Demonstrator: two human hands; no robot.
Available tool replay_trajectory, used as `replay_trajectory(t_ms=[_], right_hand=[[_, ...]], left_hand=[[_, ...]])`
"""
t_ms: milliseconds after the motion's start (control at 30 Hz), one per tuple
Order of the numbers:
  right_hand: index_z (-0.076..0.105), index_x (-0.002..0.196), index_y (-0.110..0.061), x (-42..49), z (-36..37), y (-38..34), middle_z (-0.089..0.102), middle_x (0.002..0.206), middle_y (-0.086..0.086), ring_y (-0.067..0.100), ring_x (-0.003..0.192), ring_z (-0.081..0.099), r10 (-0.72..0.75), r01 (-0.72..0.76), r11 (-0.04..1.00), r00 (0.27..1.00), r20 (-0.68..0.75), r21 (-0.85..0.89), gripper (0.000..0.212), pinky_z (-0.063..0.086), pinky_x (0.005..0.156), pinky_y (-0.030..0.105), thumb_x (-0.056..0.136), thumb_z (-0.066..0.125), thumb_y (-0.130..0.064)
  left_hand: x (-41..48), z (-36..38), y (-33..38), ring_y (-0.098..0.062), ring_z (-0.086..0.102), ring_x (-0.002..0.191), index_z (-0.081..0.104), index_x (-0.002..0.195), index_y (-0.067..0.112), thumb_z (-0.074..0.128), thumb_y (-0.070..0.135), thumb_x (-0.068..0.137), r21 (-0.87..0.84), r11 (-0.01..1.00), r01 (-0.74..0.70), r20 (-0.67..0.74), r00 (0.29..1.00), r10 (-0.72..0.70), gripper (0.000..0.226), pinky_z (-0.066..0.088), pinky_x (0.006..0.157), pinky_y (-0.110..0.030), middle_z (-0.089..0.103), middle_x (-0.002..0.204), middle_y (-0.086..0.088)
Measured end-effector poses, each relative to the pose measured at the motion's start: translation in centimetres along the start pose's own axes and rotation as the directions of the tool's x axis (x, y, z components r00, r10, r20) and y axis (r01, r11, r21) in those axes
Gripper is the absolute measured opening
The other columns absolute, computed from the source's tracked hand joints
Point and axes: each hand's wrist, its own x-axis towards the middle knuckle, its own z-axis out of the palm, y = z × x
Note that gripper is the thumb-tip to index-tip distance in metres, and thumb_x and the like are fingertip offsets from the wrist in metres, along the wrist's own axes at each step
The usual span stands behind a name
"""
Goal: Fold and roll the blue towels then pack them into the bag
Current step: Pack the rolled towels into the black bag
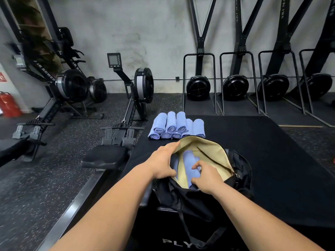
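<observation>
A black bag with a tan lining lies open on a black padded box. My left hand grips the bag's left rim and holds the mouth wide. Inside the opening, my right hand holds a rolled blue towel, fingers curled over it. A sliver of another blue towel shows further left inside the bag. Beyond the bag, several rolled blue towels lie stacked in two layers on the box top.
The black box carries the bag and the towel stack; white lettering marks its front face. A rowing machine stands close on the left, others beyond it. Ski machines line the back wall. A red extinguisher sits far left.
</observation>
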Motion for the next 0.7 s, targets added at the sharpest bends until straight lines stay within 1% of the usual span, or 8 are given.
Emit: replay_trajectory(t_ms=[133,233,333,433,533,600,667,700], right_hand=[[0.053,0.105,-0.030,1.3,-0.4,0.2,0.062,0.098,-0.002,0.021,0.084,0.060,0.023,-0.023,1.000,0.999,-0.023,0.011,0.032,0.043,0.065,0.033,0.084,0.076,-0.037],[0.051,0.120,-0.029,2.0,-0.2,0.1,0.064,0.113,0.001,0.024,0.094,0.059,0.006,-0.006,1.000,1.000,0.002,-0.011,0.043,0.044,0.075,0.034,0.087,0.078,-0.036],[0.046,0.146,-0.031,2.8,0.6,-0.5,0.062,0.124,0.001,0.027,0.109,0.062,0.025,-0.028,0.993,0.999,0.027,0.112,0.067,0.047,0.087,0.030,0.087,0.079,-0.031],[0.044,0.152,-0.030,3.1,1.9,-1.0,0.061,0.118,-0.001,0.028,0.115,0.065,0.043,-0.061,0.972,0.996,0.081,0.226,0.075,0.051,0.099,0.035,0.086,0.080,-0.033],[0.044,0.149,-0.035,3.0,2.4,-1.0,0.067,0.127,0.000,0.026,0.116,0.065,0.055,-0.067,0.983,0.996,0.070,0.171,0.073,0.050,0.096,0.032,0.085,0.079,-0.041],[0.045,0.148,-0.035,3.3,2.4,-1.1,0.068,0.127,0.002,0.026,0.113,0.066,0.066,-0.078,0.982,0.995,0.073,0.173,0.074,0.052,0.096,0.034,0.083,0.080,-0.042],[0.045,0.146,-0.033,3.7,2.5,-1.2,0.068,0.118,0.003,0.026,0.098,0.066,0.079,-0.099,0.971,0.992,0.099,0.219,0.076,0.057,0.094,0.040,0.079,0.082,-0.039],[0.045,0.145,-0.032,3.8,2.5,-1.2,0.067,0.114,0.003,0.025,0.091,0.064,0.076,-0.102,0.965,0.991,0.113,0.240,0.076,0.059,0.088,0.040,0.079,0.082,-0.037]], left_hand=[[-0.2,0.1,-0.4,-0.023,0.031,0.148,0.012,0.167,0.031,0.078,0.026,0.064,0.003,1.000,-0.001,0.004,1.000,0.001,0.123,0.036,0.120,-0.042,0.025,0.169,0.010],[-0.4,0.1,-0.4,-0.022,0.031,0.148,0.012,0.167,0.033,0.078,0.021,0.067,-0.001,1.000,-0.002,0.006,1.000,0.002,0.121,0.035,0.120,-0.042,0.024,0.169,0.011],[-0.4,0.1,-0.4,-0.022,0.032,0.147,0.012,0.167,0.034,0.078,0.019,0.068,-0.007,1.000,-0.010,0.000,1.000,0.010,0.120,0.036,0.120,-0.042,0.025,0.168,0.012],[-0.5,0.1,-0.3,-0.022,0.031,0.147,0.012,0.167,0.034,0.078,0.019,0.068,-0.011,1.000,-0.019,0.003,1.000,0.019,0.119,0.036,0.120,-0.041,0.025,0.168,0.011],[-0.5,0.1,-0.4,-0.024,0.033,0.146,0.014,0.167,0.033,0.077,0.021,0.067,-0.014,0.999,-0.029,0.006,1.000,0.029,0.119,0.037,0.119,-0.042,0.026,0.168,0.010],[-0.5,0.2,-0.6,-0.024,0.033,0.146,0.014,0.167,0.033,0.076,0.020,0.067,-0.022,0.999,-0.030,0.003,1.000,0.030,0.119,0.037,0.119,-0.042,0.026,0.167,0.011],[-0.3,0.2,-0.7,-0.022,0.032,0.147,0.014,0.167,0.033,0.076,0.019,0.067,-0.037,0.999,-0.029,-0.001,1.000,0.029,0.118,0.036,0.120,-0.041,0.026,0.167,0.012],[-0.3,0.2,-0.8,-0.021,0.031,0.147,0.014,0.167,0.033,0.076,0.018,0.068,-0.045,0.999,-0.026,-0.001,1.000,0.026,0.118,0.036,0.120,-0.040,0.026,0.167,0.012]])
